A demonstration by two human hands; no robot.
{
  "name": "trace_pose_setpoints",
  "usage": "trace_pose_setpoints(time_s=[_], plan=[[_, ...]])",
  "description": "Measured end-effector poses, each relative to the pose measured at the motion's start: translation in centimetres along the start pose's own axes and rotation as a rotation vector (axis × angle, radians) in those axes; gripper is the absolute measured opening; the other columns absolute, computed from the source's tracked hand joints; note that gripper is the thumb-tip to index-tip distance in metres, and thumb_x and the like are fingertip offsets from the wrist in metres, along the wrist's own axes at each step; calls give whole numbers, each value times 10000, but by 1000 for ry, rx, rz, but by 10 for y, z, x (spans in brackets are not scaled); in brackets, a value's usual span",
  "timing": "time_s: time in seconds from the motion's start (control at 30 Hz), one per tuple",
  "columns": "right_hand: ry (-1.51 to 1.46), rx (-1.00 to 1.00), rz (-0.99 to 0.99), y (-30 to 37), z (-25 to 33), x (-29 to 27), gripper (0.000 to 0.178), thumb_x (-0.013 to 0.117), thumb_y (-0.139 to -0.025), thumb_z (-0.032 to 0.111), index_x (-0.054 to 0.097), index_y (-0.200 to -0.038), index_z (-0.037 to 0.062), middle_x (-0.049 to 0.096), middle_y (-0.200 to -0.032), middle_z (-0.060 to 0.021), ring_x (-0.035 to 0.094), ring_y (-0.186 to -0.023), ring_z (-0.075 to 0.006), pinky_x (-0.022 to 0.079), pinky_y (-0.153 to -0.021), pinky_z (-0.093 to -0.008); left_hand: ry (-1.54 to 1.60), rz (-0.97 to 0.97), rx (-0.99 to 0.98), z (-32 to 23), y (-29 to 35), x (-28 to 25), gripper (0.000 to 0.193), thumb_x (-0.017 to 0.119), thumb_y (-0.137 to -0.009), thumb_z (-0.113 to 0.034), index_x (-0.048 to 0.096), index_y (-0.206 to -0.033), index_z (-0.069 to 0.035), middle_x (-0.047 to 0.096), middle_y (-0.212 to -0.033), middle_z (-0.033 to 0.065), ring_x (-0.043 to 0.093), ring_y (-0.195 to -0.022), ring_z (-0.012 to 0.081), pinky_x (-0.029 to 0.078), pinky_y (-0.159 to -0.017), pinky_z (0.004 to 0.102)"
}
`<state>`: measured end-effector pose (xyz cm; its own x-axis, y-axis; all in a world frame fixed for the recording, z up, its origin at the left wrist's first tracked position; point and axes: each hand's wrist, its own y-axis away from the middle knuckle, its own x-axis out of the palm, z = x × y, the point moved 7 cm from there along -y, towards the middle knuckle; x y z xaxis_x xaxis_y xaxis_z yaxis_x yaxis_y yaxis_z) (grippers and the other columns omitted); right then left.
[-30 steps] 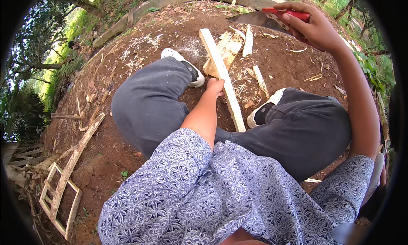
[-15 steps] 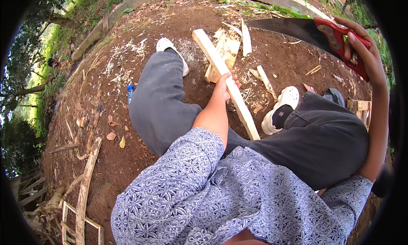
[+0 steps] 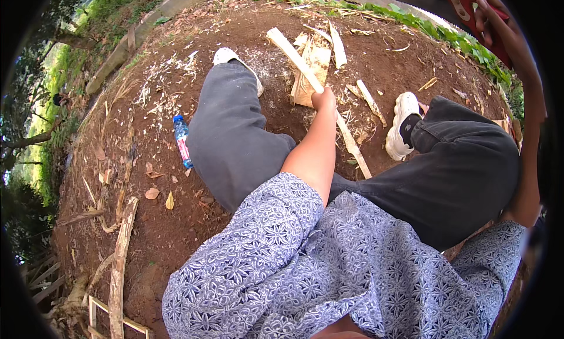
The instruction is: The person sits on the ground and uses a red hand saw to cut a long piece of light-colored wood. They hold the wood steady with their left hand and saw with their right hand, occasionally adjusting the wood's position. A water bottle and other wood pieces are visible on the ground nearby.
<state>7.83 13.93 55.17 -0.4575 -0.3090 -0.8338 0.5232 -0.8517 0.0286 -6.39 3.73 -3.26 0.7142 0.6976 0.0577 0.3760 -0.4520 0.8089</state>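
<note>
My left hand [image 3: 325, 99] is closed around the middle of a long pale wooden stick [image 3: 351, 144]. The stick slants from the far end, over a split block of wood [image 3: 317, 63], down toward my lap between my legs. At the upper right my right hand [image 3: 499, 29] grips the red handle of a hand saw [image 3: 461, 3]. The dark blade points left, held up away from the stick and partly cut off by the picture's top edge.
Bare brown soil is strewn with wood shavings and offcuts [image 3: 371, 103]. A plastic bottle with a blue cap [image 3: 182, 142] lies beside my left leg. A long rough branch [image 3: 122, 262] and a wooden frame [image 3: 120, 320] lie at lower left. A low border [image 3: 170, 10] curves across the back.
My right hand has lifted the saw up toward the top right edge. The stick has turned in my left hand, showing a narrower side. More of the bottle is in sight.
</note>
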Motion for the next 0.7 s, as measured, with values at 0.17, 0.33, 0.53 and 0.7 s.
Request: trace_pose_setpoints(time_s=[0.17, 0.33, 0.53, 0.7], plan=[[-221, 84, -251, 15, -45, 34, 450, 518, -1097, 278, 525, -1502, 80, 444, -681, 69, 416, -541, 5, 348, -519, -159, -50, 28, -63, -2, 16, 2, 357, 602, -941, -176, 600, -1176, 93, 698, -1071, 196, 700, -915, 299, 536, -821, 421], [-581, 203, -282, 32, -51, 131, 418, 528, -1083, 203, 552, -1434, -24, 470, -671, 50, 403, -507, -14, 337, -466, -177, -142, -13, -21, 4, -11, -9, 356, 616, -925, -188, 641, -1133, 100, 723, -1110, 249, 722, -1008, 360, 544, -874, 441], [-992, 182, -244, 40, -83, 211, 417, 588, -1048, 189, 575, -1395, -42, 524, -664, 44, 437, -506, -21, 355, -467, -195, -280, -41, 94, 5, -11, -10, 366, 650, -903, -221, 669, -1104, 84, 730, -1089, 258, 727, -948, 384, 560, -850, 458], [-1057, 174, -226, 38, -90, 237, 337, 611, -1040, 129, 619, -1342, -22, 597, -731, 41, 463, -521, -1, 365, -473, -192, -133, 148, 82, 8, -12, -20, 259, 645, -898, -244, 658, -1006, -10, 705, -901, 147, 710, -776, 275, 586, -700, 418]])
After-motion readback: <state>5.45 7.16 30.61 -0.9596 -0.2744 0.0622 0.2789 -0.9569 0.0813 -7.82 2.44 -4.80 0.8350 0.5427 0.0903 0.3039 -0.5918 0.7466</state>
